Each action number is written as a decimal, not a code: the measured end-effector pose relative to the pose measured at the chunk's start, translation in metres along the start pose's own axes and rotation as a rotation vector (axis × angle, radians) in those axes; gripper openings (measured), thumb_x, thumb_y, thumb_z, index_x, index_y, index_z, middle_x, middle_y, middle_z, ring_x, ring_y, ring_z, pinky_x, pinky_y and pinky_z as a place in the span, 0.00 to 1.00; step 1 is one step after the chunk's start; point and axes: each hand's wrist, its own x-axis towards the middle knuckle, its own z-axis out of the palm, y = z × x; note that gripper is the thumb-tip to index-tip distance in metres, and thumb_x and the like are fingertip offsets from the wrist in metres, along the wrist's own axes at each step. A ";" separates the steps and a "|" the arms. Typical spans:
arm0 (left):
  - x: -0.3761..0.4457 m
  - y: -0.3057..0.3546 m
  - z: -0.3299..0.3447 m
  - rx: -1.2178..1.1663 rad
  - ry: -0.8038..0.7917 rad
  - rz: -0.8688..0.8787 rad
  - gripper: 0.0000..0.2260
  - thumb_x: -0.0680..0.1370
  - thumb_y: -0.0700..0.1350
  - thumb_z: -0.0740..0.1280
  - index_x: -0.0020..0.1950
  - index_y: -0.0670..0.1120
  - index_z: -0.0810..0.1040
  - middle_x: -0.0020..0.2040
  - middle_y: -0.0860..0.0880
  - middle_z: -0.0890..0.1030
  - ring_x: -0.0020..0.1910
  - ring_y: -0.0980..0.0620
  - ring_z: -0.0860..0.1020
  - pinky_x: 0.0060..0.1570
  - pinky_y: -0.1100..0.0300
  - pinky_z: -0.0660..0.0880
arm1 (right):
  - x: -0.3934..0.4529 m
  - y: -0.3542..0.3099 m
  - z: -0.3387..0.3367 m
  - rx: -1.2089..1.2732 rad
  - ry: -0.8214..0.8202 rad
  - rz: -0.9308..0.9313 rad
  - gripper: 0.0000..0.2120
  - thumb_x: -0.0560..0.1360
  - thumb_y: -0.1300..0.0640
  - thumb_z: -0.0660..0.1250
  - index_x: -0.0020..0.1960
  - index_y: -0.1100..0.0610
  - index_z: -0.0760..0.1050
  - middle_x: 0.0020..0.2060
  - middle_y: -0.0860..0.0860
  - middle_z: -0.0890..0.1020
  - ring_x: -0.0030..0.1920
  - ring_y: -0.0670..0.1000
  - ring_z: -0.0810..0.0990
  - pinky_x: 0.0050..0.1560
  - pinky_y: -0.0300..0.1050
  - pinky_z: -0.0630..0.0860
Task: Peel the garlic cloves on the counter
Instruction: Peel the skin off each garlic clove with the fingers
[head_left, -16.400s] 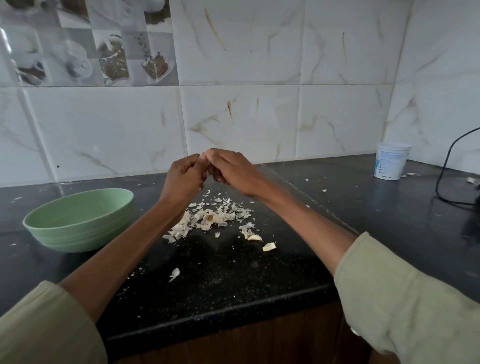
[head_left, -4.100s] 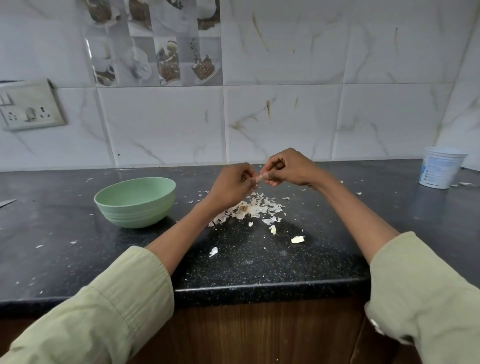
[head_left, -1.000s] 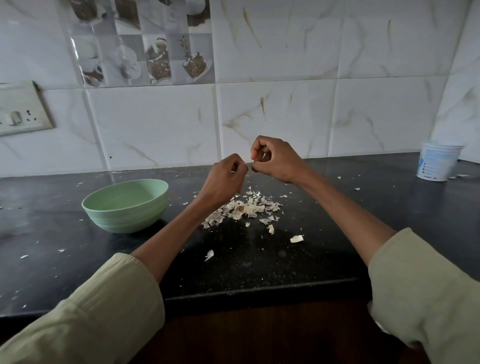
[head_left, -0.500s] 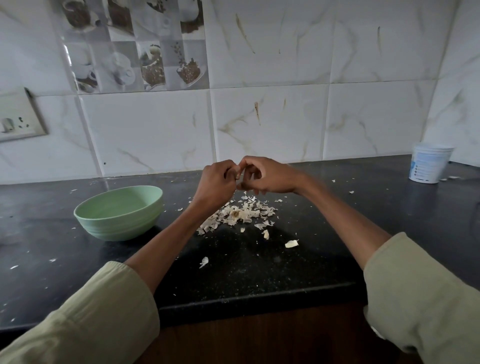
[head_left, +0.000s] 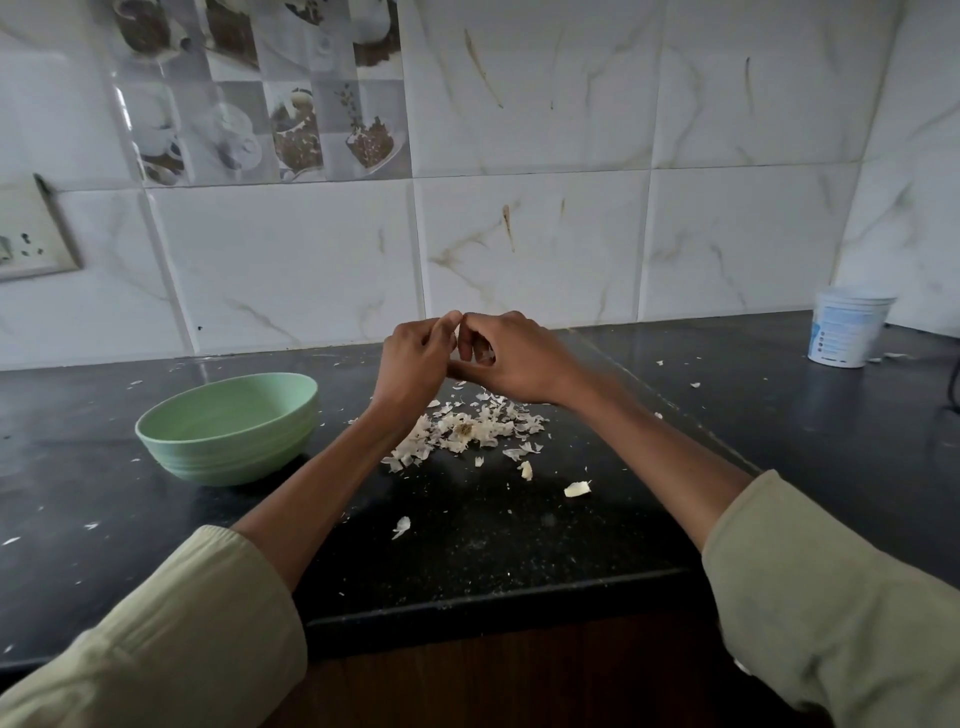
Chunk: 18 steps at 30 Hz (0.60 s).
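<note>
Fingers of both hands hide most of what they hold: only a pale sliver shows where the fingertips meet, and whether it is a garlic clove (head_left: 459, 332) or a strip of skin cannot be told. The left hand (head_left: 415, 364) and the right hand (head_left: 511, 358) are raised together above the pile of garlic skins (head_left: 467, 431), which serves as the landmark. Both are curled inward, thumb and forefinger tips pinched on that pale piece, knuckles turned toward the camera; the right hand's lower fingers fold under, and a small whitish patch shows inside its palm, too small to identify. The forearms run back from the pile toward the viewer into pale green sleeves (head_left: 171, 639), which the bottom edge crops.

The pile lies on the black counter (head_left: 519, 551), directly under the hands. Nearer the viewer than the pile, two loose cloves (head_left: 577, 489) rest apart from each other, and a single flake of skin (head_left: 401, 526) lies closer still. Left of the pile sits a green bowl (head_left: 228, 431); its contents are out of sight behind the rim. Far right of the pile, against the tiled wall, stands a white tub (head_left: 847, 327). A wall socket (head_left: 31, 234), far left of the pile and higher, is cut by the frame edge.
</note>
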 end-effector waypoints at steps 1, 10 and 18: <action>0.001 0.001 -0.001 -0.053 0.006 -0.016 0.25 0.85 0.55 0.65 0.30 0.49 0.69 0.26 0.54 0.67 0.27 0.55 0.65 0.36 0.56 0.65 | 0.001 0.000 0.000 0.009 0.008 0.004 0.19 0.75 0.34 0.72 0.45 0.50 0.76 0.33 0.44 0.77 0.32 0.43 0.74 0.36 0.46 0.73; 0.001 0.001 -0.002 -0.354 0.053 -0.078 0.18 0.80 0.57 0.72 0.42 0.43 0.86 0.32 0.46 0.79 0.30 0.55 0.70 0.39 0.61 0.71 | 0.003 -0.002 0.002 0.054 0.087 0.004 0.18 0.79 0.38 0.69 0.42 0.52 0.74 0.31 0.44 0.76 0.30 0.43 0.73 0.35 0.46 0.71; 0.003 -0.004 -0.007 -0.216 0.027 -0.003 0.08 0.86 0.42 0.65 0.57 0.45 0.84 0.34 0.46 0.82 0.34 0.57 0.80 0.43 0.62 0.77 | 0.006 0.006 0.000 0.065 0.026 0.036 0.14 0.82 0.43 0.68 0.55 0.54 0.77 0.33 0.45 0.77 0.31 0.43 0.73 0.36 0.43 0.67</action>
